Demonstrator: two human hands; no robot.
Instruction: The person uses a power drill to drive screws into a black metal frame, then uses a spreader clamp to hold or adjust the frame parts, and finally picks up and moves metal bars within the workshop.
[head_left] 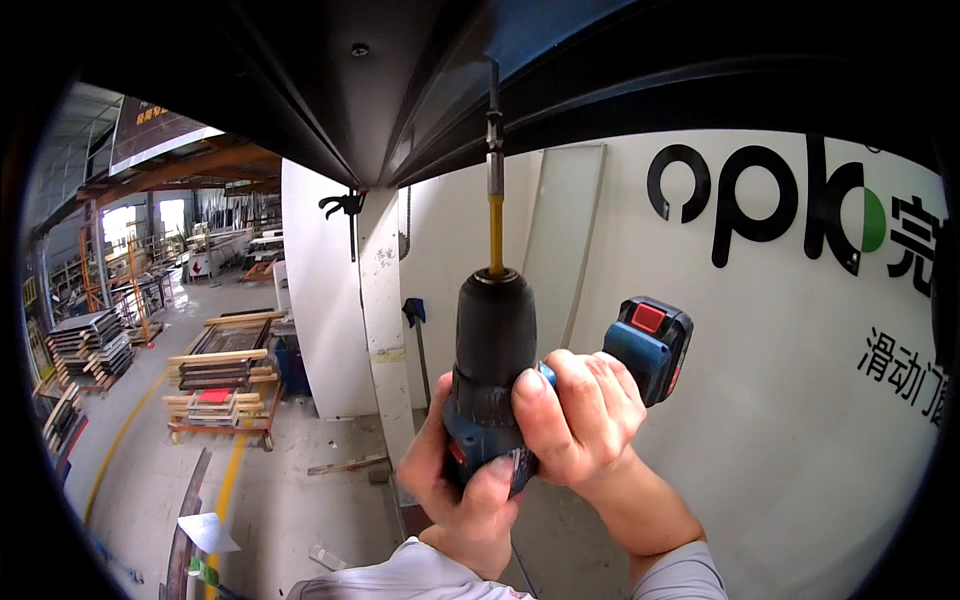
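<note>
While reading the line overhead, take the cordless drill (488, 405) as the reference: clamped firmly between left hand (465, 525) and right hand (590, 415) near the middle of the view, aligned lengthwise up and away from both, through chuck (495, 315), yellow shaft (496, 235) and slim steel bit (494, 140). Find the left hand wrapped around the rear of the drill, almost in line with that axis, and the right hand closed over the side toward the battery pack (648, 345), off to the right and somewhat nearer the chuck. Look past the bit for the dark metal profile (390, 100) overhead; cannot tell whether touching at the tip or just short. Judge bit-to-profile alignment as the deciding relation, hard to confirm as square through the fisheye bend.
</note>
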